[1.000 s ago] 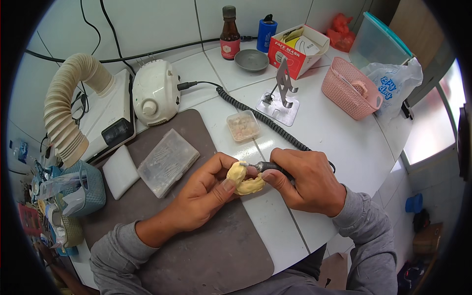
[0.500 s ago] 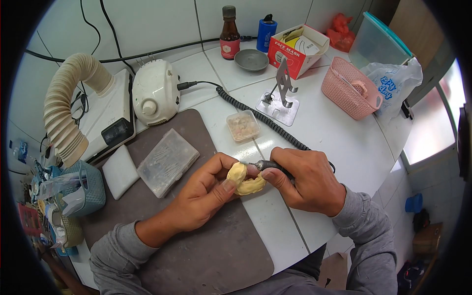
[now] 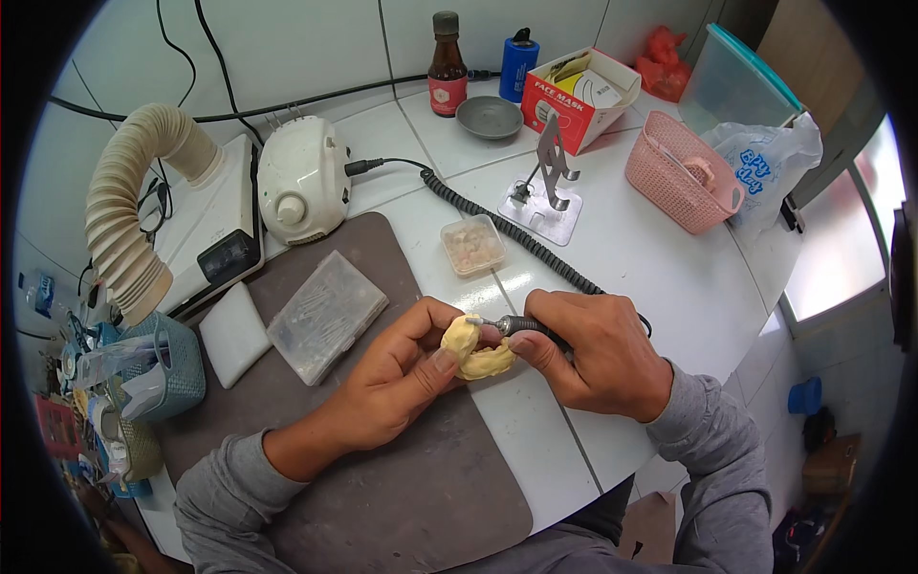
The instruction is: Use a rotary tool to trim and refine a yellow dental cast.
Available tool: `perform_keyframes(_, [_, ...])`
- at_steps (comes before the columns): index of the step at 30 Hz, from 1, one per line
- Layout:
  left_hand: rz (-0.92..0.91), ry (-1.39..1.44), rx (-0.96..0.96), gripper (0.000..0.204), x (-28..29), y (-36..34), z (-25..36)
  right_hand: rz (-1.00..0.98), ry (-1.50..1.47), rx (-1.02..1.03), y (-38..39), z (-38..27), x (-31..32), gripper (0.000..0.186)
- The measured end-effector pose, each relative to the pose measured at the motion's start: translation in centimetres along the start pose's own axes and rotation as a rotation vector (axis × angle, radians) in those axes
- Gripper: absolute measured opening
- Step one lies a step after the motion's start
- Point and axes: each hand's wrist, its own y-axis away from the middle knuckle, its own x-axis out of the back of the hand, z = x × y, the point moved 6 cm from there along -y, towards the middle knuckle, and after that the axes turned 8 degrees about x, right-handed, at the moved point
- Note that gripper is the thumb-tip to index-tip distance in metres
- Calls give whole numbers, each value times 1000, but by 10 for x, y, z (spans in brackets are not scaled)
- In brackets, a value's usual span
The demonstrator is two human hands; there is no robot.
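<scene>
A pale yellow dental model (image 3: 486, 363), curved like a jaw arch, is gripped between the thumb and fingers of my left hand (image 3: 397, 368). My right hand (image 3: 602, 349) is wrapped round a dark rotary handpiece (image 3: 521, 326). Its grey bit lies at the upper left part of the model; whether it touches cannot be made out. From the handpiece a coiled black cord (image 3: 516, 232) runs back to a white control unit (image 3: 304, 182) with a round knob. Beyond my hands sits a small clear tub (image 3: 472, 245) of pinkish pieces.
A clear case of burs (image 3: 327, 316) and a white block (image 3: 234, 335) lie on the brown mat (image 3: 411, 488). At the left are a ribbed hose (image 3: 115, 220) and blue basket (image 3: 177, 368). A metal stand (image 3: 553, 172), mask box (image 3: 581, 100) and pink basket (image 3: 679, 172) stand farther back.
The handpiece bit has shifted slightly down on the yellow model, and my right hand has dipped a little with it. My left hand holds nearly still. At lower left, another person's arm has moved slightly.
</scene>
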Motion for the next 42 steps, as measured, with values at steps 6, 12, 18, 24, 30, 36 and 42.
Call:
perform_keyframes(6, [4, -33, -5, 38, -1, 0, 1, 4, 13, -9, 0, 1, 0, 38])
perform_keyframes(12, [3, -42, -7, 37, 0, 0, 0, -2, 3, -8, 0, 1, 0, 38])
perform_keyframes(18, [0, -26, -9, 37, 0, 0, 0, -8, -4, 0, 0, 1, 0, 38])
perform_keyframes(24, [-2, -33, -10, 39, -1, -1, 0, -12, -6, 4, 0, 1, 0, 39])
perform_keyframes(30, [9, 2, 5, 39, 0, 1, 0, -26, -10, 10, 1, -3, -1, 41])
perform_keyframes(36, [10, -2, -9, 39, 0, 0, 0, -22, -7, -11, 0, -1, -1, 41])
perform_keyframes(42, [0, -7, -5, 38, 0, 0, -1, -20, -10, -1, 0, -2, -1, 40])
